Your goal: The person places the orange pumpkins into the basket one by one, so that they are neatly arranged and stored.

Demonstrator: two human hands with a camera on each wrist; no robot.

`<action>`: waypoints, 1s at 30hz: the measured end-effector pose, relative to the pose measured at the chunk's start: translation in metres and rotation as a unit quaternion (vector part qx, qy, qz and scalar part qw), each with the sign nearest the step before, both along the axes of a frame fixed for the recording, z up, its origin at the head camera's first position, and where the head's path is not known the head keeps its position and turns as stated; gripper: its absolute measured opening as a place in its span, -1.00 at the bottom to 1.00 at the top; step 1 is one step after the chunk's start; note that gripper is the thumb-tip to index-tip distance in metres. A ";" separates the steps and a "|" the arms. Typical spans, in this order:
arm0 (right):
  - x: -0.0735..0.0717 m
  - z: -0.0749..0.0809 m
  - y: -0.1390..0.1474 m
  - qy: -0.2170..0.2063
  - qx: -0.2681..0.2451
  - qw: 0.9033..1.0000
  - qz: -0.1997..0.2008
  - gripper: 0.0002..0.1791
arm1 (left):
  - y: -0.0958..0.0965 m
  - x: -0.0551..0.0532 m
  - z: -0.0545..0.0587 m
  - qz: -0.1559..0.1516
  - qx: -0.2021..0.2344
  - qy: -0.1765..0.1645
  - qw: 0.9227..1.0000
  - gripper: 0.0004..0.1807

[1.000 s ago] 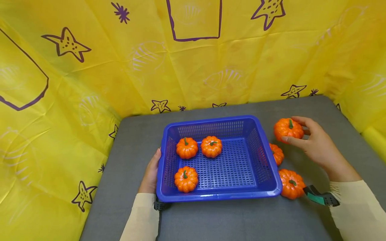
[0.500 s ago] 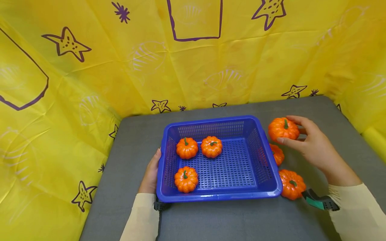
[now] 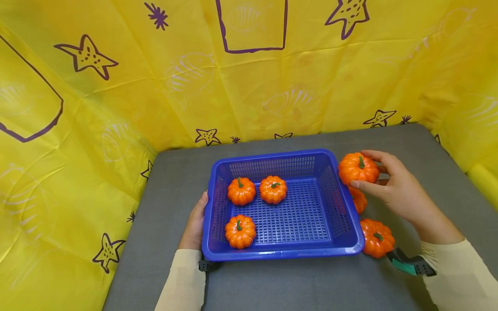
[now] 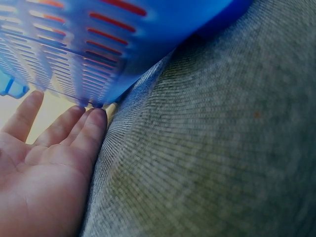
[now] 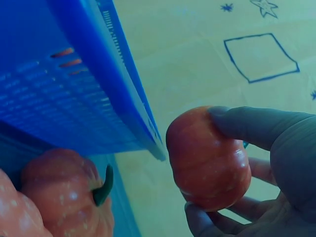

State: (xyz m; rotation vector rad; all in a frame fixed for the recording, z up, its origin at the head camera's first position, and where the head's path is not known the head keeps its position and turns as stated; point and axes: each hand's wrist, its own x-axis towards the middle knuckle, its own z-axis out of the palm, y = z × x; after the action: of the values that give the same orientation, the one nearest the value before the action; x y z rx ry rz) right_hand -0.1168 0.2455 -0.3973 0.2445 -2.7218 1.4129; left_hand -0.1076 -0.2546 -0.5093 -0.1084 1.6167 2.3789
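In the head view my right hand [image 3: 404, 194] holds a small orange pumpkin [image 3: 358, 168] with a green stem, thumb on the near side and fingers behind. That pumpkin is raised beside the right rim of a blue plastic basket [image 3: 284, 252]. My left hand [image 3: 193, 224] is at the basket's left side; in the left wrist view its fairly straight fingertips touch the slotted wall. Inside the basket sit three pumpkins: one back left [image 3: 241, 191], one beside it [image 3: 273, 190] and one front left [image 3: 240, 232].
Right of the basket, two more pumpkins lie on the grey table: one partly hidden by the rim [image 3: 359, 201], the other nearer me [image 3: 377, 238]. Yellow patterned cloth [image 3: 249, 99] stands behind the table and at its sides.
My right hand has carried its pumpkin leftward, closer to the basket's right rim. The left hand, the basket and the other pumpkins have stayed put.
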 end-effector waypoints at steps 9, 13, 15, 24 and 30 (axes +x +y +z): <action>0.003 0.004 -0.015 0.010 -0.019 0.999 0.027 -0.13 | 0.001 0.000 0.001 0.002 0.001 -0.002 1.000 -0.26; 0.005 0.005 -0.024 0.015 -0.022 0.999 0.045 -0.14 | 0.001 0.001 0.002 0.005 -0.003 -0.005 1.000 -0.25; 0.006 0.005 -0.028 0.018 -0.025 0.998 0.052 -0.14 | 0.001 0.001 0.001 0.006 -0.006 -0.007 1.000 -0.24; 0.009 0.005 -0.047 0.024 -0.029 0.996 0.081 -0.19 | 0.001 0.000 0.002 0.000 -0.003 -0.005 1.000 -0.24; 0.012 0.007 -0.061 0.024 -0.030 0.994 0.101 -0.21 | 0.003 -0.001 0.001 0.003 0.002 0.004 1.000 -0.30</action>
State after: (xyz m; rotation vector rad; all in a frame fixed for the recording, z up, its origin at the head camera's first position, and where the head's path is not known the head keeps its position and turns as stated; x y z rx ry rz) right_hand -0.1052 0.1844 -0.3908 0.5555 -2.6743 1.5134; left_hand -0.1081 -0.2518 -0.5080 -0.1028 1.6167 2.3912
